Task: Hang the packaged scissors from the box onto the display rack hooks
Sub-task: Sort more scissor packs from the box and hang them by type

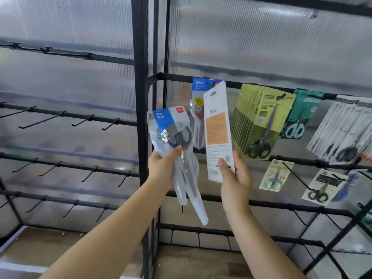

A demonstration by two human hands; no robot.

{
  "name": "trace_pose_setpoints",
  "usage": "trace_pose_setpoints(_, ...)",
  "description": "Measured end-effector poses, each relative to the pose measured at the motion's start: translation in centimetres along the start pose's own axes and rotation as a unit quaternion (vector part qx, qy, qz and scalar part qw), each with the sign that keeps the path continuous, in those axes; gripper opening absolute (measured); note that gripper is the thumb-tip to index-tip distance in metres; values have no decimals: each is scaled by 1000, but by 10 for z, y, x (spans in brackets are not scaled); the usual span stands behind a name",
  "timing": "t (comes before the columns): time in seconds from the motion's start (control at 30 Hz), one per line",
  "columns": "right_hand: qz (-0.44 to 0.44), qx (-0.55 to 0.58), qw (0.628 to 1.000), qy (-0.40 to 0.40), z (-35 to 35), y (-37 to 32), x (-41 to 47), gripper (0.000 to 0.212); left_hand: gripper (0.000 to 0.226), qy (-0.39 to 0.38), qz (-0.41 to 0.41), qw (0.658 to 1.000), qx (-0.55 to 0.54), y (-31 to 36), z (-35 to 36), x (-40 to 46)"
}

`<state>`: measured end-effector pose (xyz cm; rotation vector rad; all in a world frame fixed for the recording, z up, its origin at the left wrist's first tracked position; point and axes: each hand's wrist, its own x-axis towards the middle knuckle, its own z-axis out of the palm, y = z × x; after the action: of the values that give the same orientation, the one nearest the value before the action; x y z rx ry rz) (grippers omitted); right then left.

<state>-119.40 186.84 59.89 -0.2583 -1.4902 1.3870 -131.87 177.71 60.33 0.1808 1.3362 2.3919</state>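
Several packs already hang on the rack (201, 77); my right hand (234, 178) grips one white pack (217, 129) just below its hook, my left hand (164, 168) clutches a bundle (177, 141) still unhung.

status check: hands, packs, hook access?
Left hand grips a bundle of scissor packs. Right hand holds one pack back-side out, hang hole near the hook. A blue pack already occupies that hook.

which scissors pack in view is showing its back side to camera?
The white pack gripped by the right hand: orange text panel and barcode face the camera; every other pack shows scissors through the front.
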Motion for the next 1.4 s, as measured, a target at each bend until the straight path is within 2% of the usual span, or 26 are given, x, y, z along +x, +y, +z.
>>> trace_pose_setpoints(0.13,-98,-118,976,-153,7,7,-13,54,20,2,-20,1000,-15,0,5,5)
trace_pose_setpoints(0.2,-123,-172,956,-202,13,13,-15,53,18,-14,-19,1000,-16,-1,8,4)
trace_pose_setpoints(0.33,-47,-191,958,-209,13,17,-13,45,26,-68,-3,998,0,1,8,-2)
trace_pose_setpoints(0.4,-28,-226,953,-200,10,16,-13,56,26,-94,1,996,-2,3,8,-4)
trace_pose_setpoints(0.47,5,-209,958,-197,9,12,-11,80,21,-109,7,994,9,4,9,-4)
trace_pose_setpoints(0.57,66,-150,971,-174,4,12,-7,106,19,-98,-3,995,3,2,13,-7)
trace_pose_setpoints(0.7,14,-215,968,-126,-9,18,-8,113,16,-78,-24,996,-34,-11,22,-9)
trace_pose_setpoints(0.8,-47,-258,963,-64,-29,24,-8,99,15,-65,-34,996,-44,-22,31,-9)
trace_pose_setpoints(0.97,-36,-254,967,7,-71,21,-9,76,14,-71,-53,996,-10,-44,57,-15)
trace_pose_setpoints(1.23,-38,-237,963,122,-147,9,-10,65,15,-157,-71,985,-25,-80,117,-47)
trace_pose_setpoints(1.4,-27,-196,966,165,-189,7,-4,63,15,-138,-85,986,-45,-108,154,-69)
